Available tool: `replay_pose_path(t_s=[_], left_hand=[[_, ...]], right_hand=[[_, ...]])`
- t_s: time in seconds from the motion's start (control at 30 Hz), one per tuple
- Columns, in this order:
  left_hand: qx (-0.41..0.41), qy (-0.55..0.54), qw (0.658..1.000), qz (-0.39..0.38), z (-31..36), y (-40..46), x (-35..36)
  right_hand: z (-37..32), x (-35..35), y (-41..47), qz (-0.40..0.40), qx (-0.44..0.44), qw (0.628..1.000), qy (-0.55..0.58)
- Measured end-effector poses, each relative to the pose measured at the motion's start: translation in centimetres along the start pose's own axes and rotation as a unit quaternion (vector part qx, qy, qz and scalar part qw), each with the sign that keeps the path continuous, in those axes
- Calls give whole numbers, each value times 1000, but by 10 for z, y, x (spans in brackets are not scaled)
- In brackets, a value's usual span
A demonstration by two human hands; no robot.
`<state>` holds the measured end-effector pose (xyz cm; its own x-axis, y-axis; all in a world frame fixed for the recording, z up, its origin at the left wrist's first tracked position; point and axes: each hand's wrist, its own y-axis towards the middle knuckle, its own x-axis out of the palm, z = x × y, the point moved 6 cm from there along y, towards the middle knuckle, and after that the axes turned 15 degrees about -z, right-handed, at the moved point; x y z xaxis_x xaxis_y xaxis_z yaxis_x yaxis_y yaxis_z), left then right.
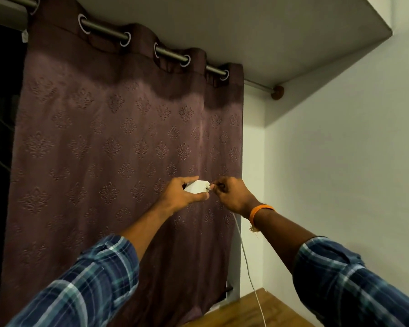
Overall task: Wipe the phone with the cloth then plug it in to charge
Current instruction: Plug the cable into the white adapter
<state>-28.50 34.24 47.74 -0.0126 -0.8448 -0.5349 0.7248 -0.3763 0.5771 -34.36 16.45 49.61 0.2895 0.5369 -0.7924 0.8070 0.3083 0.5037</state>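
Note:
My left hand [184,194] grips a white charger block [197,186], held up in front of the curtain. My right hand [232,194] pinches the white plug end of a cable [247,260] right at the block's right face. The thin white cable hangs down from my right hand, past the wrist and over the wooden surface below. No phone or cloth is in view.
A maroon patterned curtain [118,149] hangs on a metal rod [170,54] straight ahead. A white wall [340,149] closes the right side. The corner of a wooden table [253,310] shows at the bottom. An orange band [260,210] circles my right wrist.

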Motion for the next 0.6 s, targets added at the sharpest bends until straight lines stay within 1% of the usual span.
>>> replay_pose_path(t_s=[0.2, 0.37, 0.5, 0.6], left_hand=[[-5, 18, 1000, -1, -4, -2, 2], [-14, 29, 999, 3, -6, -3, 5], [-26, 24, 999, 4, -7, -4, 7], [-34, 26, 999, 13, -9, -7, 8]], right_hand=[[-2, 2, -4, -4, -6, 999, -38], [-12, 4, -7, -21, -21, 993, -115], [-16, 14, -9, -47, -40, 977, -203], [-14, 18, -10, -43, -37, 974, -218]])
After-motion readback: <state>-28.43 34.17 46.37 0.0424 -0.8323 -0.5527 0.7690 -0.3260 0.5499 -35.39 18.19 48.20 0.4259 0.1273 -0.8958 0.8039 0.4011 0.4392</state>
